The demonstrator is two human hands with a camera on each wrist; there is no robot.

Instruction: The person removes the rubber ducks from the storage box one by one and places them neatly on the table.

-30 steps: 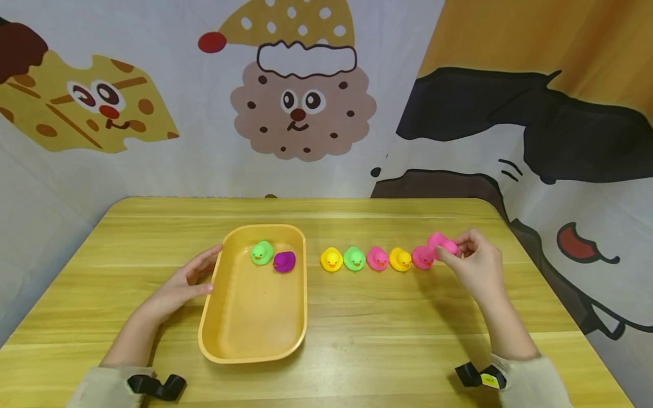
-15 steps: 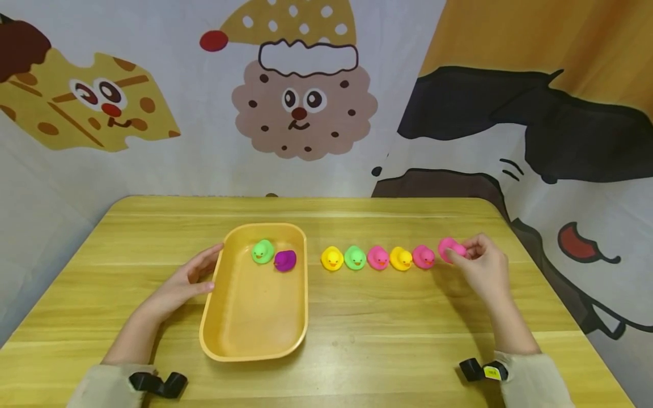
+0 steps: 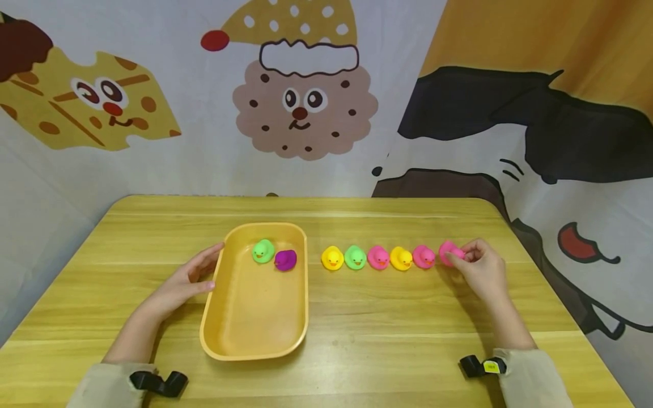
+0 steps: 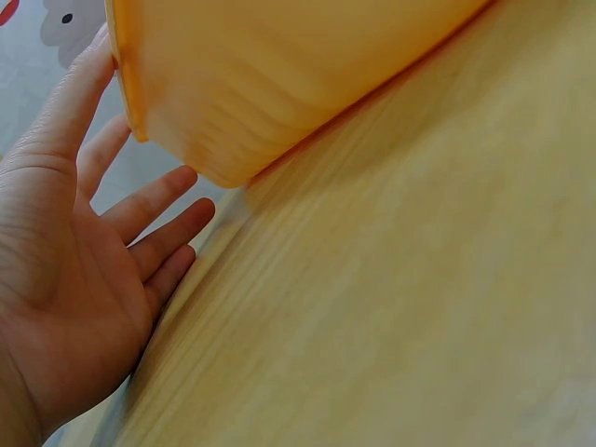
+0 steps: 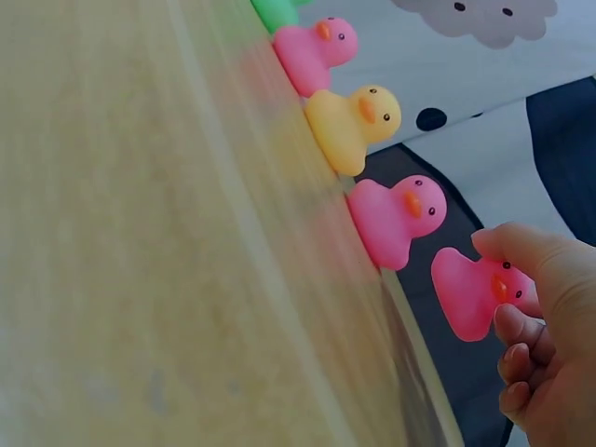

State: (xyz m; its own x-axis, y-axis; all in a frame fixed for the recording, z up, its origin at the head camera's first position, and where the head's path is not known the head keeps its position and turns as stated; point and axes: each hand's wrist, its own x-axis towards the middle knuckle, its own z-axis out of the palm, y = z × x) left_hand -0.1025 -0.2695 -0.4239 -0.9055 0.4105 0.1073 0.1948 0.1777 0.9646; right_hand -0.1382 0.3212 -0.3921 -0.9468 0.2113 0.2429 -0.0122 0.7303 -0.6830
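Note:
My right hand [image 3: 483,273] pinches a pink rubber duck [image 3: 449,250] by its head between thumb and fingers, at the right end of a row of ducks. In the right wrist view this duck [image 5: 462,291] is tilted, with a gap between it and the neighbouring pink duck [image 5: 391,220]. My left hand [image 3: 182,285] rests on the left side of a yellow tray [image 3: 257,317]. Its thumb and fingers are spread along the tray's rim and wall. Inside the tray, near the far end, are a green duck [image 3: 263,251] and a purple duck [image 3: 285,260].
Right of the tray, the row runs from a yellow duck [image 3: 333,259] through a green duck [image 3: 355,258], a pink duck [image 3: 378,258] and another yellow duck [image 3: 401,259]. All stand on a wooden table [image 3: 357,351]. A cartoon-printed cloth [image 3: 204,164] hangs behind.
My right hand has moved the pink duck slightly right and down, from overlapping the row's last pink duck to a spot beside it. The left hand stays on the tray.

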